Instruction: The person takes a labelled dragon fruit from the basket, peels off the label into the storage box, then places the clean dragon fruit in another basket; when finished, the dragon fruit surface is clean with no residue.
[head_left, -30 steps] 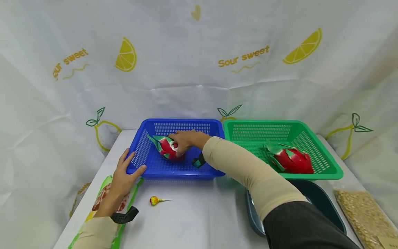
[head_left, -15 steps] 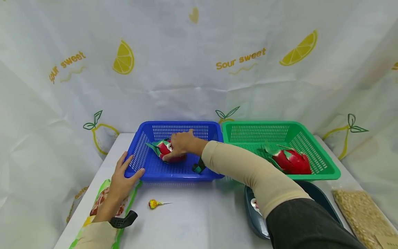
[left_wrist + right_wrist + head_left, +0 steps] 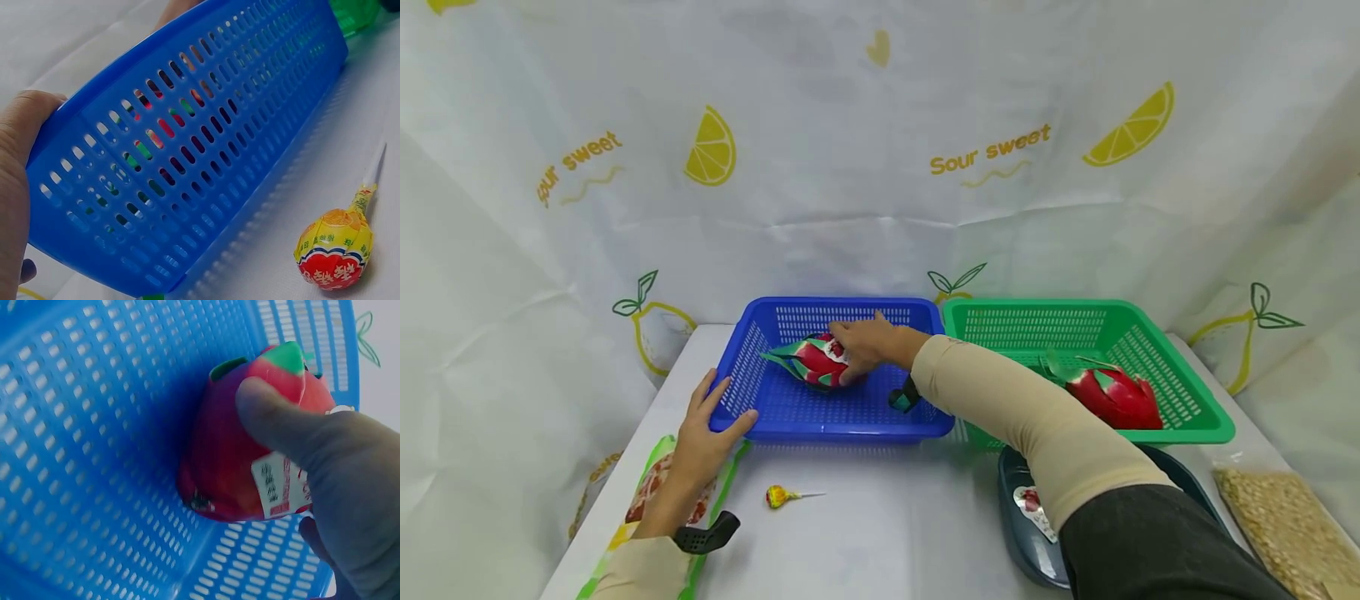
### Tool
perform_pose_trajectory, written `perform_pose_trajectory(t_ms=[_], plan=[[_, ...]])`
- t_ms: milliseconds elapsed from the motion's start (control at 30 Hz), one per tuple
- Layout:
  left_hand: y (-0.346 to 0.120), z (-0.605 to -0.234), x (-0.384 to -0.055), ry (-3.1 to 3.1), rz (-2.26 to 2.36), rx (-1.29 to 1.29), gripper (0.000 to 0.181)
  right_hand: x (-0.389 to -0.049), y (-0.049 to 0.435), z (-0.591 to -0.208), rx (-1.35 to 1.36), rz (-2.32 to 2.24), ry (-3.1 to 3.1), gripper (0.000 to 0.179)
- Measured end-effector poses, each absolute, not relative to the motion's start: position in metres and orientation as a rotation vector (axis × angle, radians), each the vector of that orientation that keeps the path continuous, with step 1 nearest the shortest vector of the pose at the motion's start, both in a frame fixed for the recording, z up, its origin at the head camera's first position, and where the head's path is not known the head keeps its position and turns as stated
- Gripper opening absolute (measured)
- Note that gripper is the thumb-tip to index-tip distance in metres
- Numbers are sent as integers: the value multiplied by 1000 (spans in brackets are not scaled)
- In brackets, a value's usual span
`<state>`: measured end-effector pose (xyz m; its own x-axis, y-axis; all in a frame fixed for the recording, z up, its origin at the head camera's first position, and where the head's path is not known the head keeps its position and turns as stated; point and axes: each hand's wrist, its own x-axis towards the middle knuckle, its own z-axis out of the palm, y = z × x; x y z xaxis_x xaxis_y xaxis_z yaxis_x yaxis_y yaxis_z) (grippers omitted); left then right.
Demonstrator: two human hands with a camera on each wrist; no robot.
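Observation:
A red dragon fruit (image 3: 812, 358) with green leaf tips and a white sticker lies in the blue basket (image 3: 850, 432). My right hand (image 3: 868, 343) grips it from the right. In the right wrist view the thumb (image 3: 281, 419) presses on its red skin; the other fingers are mostly hidden. My left hand (image 3: 700, 437) holds the near left corner of the basket. The left wrist view shows a finger or thumb (image 3: 28, 119) over the rim. Close in front of the basket lies a lollipop (image 3: 778, 497) in a yellow and red wrapper.
A green basket (image 3: 1180, 435) with a second dragon fruit (image 3: 1120, 398) adjoins on the right. Before it stands a dark blue tray (image 3: 1018, 546) holding a stickered item, partly behind my right arm. A green-edged packet (image 3: 651, 483) lies left, a bag of grains (image 3: 1277, 517) right.
My right hand has shifted its hold on the dragon fruit, and the fruit has turned slightly inside the basket. My left hand stays at the basket corner. The head view has shifted a little.

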<state>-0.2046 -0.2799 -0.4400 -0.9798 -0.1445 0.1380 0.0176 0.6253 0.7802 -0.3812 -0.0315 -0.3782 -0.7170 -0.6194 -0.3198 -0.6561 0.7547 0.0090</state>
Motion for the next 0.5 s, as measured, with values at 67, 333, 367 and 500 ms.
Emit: perform_pose_trajectory(t_ms=[67,333,367,500], plan=[[-279,-440,-205,-2657,-1292,101,80,-384,-29,-379,-973,119,2654,105],[-279,-441,-204,-2649,-1280,117,78,-378,-37,-390,-942,-117,2676,116],[-279,-441,-204,-2645,-1280,116,78,-378,-39,-392,-937,-136,2687,116],[-281,-443,-205,-2636,-1264,108,78,-378,-44,-398,-926,-211,2711,114]])
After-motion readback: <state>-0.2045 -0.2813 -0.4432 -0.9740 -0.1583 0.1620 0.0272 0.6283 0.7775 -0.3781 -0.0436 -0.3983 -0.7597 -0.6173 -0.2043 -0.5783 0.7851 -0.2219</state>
